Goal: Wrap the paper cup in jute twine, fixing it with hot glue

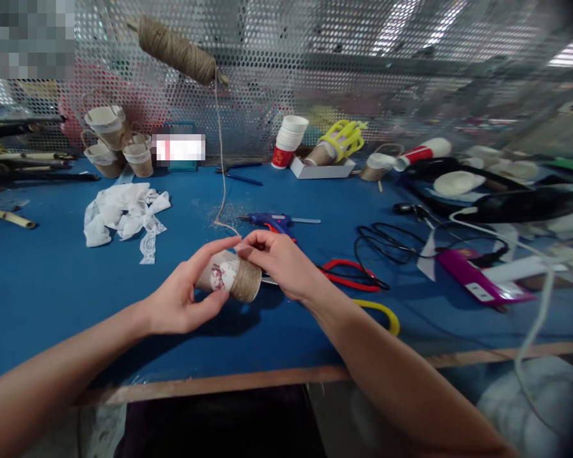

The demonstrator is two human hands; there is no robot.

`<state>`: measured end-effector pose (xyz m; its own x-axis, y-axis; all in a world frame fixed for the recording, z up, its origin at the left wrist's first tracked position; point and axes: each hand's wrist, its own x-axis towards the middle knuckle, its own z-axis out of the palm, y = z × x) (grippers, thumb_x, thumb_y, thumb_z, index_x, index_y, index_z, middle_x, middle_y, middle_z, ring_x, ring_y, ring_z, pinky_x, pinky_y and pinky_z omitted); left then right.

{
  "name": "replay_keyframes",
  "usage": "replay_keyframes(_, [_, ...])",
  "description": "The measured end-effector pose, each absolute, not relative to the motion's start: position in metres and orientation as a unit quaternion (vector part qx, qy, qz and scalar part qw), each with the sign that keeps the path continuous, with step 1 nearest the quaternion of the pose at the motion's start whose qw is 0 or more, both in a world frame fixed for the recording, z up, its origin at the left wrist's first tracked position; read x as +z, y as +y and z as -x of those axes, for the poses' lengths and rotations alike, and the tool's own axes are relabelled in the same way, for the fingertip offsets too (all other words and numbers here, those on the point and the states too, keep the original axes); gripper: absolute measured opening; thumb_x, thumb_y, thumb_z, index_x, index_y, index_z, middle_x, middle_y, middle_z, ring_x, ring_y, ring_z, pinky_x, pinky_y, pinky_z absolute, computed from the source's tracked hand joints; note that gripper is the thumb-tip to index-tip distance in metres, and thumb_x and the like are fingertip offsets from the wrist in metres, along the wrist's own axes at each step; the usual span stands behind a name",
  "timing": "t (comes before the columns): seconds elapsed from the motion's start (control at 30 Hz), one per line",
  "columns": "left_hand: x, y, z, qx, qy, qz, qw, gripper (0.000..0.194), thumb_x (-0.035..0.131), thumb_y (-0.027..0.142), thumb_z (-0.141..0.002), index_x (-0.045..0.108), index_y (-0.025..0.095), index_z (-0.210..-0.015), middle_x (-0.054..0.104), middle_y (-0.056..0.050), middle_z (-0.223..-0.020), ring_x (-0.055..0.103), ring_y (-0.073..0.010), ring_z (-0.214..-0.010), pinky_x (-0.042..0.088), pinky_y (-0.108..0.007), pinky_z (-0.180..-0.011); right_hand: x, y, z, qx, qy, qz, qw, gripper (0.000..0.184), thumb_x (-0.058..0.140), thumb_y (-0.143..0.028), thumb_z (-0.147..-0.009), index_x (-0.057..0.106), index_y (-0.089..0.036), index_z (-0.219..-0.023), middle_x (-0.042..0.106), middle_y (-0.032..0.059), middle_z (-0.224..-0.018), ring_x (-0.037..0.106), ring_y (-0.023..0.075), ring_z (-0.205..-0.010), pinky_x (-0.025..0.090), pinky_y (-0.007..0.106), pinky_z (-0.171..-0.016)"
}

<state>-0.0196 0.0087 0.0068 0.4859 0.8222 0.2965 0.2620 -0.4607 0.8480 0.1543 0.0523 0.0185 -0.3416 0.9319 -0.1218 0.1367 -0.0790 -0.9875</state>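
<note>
My left hand (181,296) grips a paper cup (222,273) lying on its side above the blue table, thumb under and fingers over it. The cup's right part is wrapped in brown twine. My right hand (279,261) pinches the twine strand (221,159) against the cup's upper edge. That strand rises to a twine spool (176,49) hanging in front of the perforated metal wall. A blue glue gun (272,221) lies just behind my hands.
Red-handled scissors (351,273) and a yellow handle (384,315) lie right of my right hand. White lace (121,213) sits at left, twine-wrapped cups (112,143) behind it, stacked paper cups (289,140) at the back. Black cables (396,242) and a purple packet (472,273) lie at right.
</note>
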Motion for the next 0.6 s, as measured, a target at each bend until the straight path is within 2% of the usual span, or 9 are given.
replay_keyframes(0.07, [0.0080,0.0086,0.0198,0.370,0.355,-0.750,0.417,0.054,0.050,0.018,-0.079,0.031,0.023,-0.130,0.056,-0.002,-0.091,0.048,-0.0091,-0.063,0.041,-0.019,-0.058,0.0175,0.0521,-0.1538,0.570,-0.589,0.456,0.346,0.016,0.060,-0.028,-0.071,0.051,-0.016,-0.066,0.050,-0.0052,-0.055,0.046,0.0066,-0.049,0.035,0.021,-0.046])
replay_keyframes(0.17, [0.0101,0.0083,0.0198,0.378,0.361,-0.725,0.448,0.051,0.049,0.024,-0.082,0.031,0.024,-0.130,0.054,-0.001,-0.087,0.045,-0.0090,-0.062,0.040,-0.019,-0.058,0.0156,0.0511,-0.1535,0.563,-0.601,0.448,0.349,0.017,0.059,-0.031,-0.072,0.051,-0.016,-0.068,0.050,-0.0051,-0.055,0.046,0.0069,-0.049,0.036,0.021,-0.046])
replay_keyframes(0.37, [0.0119,0.0097,0.0179,0.384,0.424,-0.691,0.443,0.042,0.039,0.033,-0.088,0.038,0.022,-0.128,0.054,-0.005,-0.102,0.049,-0.0133,-0.079,0.041,-0.024,-0.072,0.0141,0.0485,-0.1527,0.505,-0.658,0.439,0.345,0.020,0.056,-0.034,-0.074,0.051,-0.016,-0.069,0.048,-0.0043,-0.058,0.044,0.0075,-0.050,0.036,0.022,-0.047])
replay_keyframes(0.53, [0.0084,0.0134,0.0161,0.367,0.426,-0.647,0.515,0.045,0.041,0.032,-0.087,0.034,0.021,-0.129,0.054,-0.002,-0.086,0.047,-0.0106,-0.069,0.041,-0.021,-0.062,0.0174,0.0476,-0.1521,0.390,-0.720,0.448,0.359,0.018,0.054,-0.030,-0.078,0.051,-0.016,-0.067,0.051,-0.0020,-0.063,0.046,0.0095,-0.059,0.037,0.024,-0.056])
replay_keyframes(0.6, [0.0071,0.0147,0.0159,0.364,0.421,-0.644,0.524,0.044,0.042,0.030,-0.086,0.034,0.021,-0.129,0.053,-0.001,-0.086,0.047,-0.0102,-0.068,0.041,-0.021,-0.062,0.0187,0.0472,-0.1527,0.374,-0.731,0.445,0.358,0.017,0.053,-0.029,-0.079,0.051,-0.016,-0.067,0.052,-0.0017,-0.064,0.046,0.0100,-0.060,0.037,0.024,-0.057])
